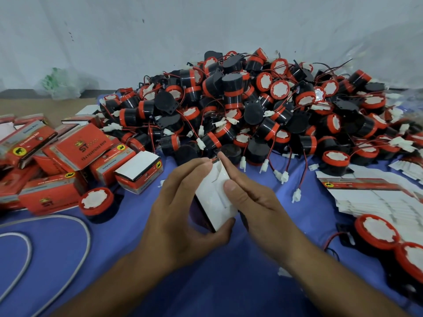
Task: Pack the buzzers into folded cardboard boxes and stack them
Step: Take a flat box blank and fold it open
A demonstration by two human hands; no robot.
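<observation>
**Box held in both hands, flap not yet tucked**

I hold the small cardboard box between both hands over the blue cloth, about the middle of the bench and just in front of the big pile of buzzers that fills the far side. My left hand clamps the box from the side, with the fingers on its far edge and the thumb under its near corner. My right hand pinches it also: the thumb presses on the white face and the forefinger lies along the top flap. Whether a buzzer is inside, I cannot tell.

The box is thin card, so I judge it light and easy to dent. It is better to hold it at the edges and corners, where the folds make it stiff, and not to squeeze the middle of a face. The buzzers look like hard plastic, but their thin wires and white plugs tangle in the pile; I would take one by the body, never by the wire.

Packed boxes lie in a loose heap at the left edge, and flat blanks are fanned at the right edge.
</observation>
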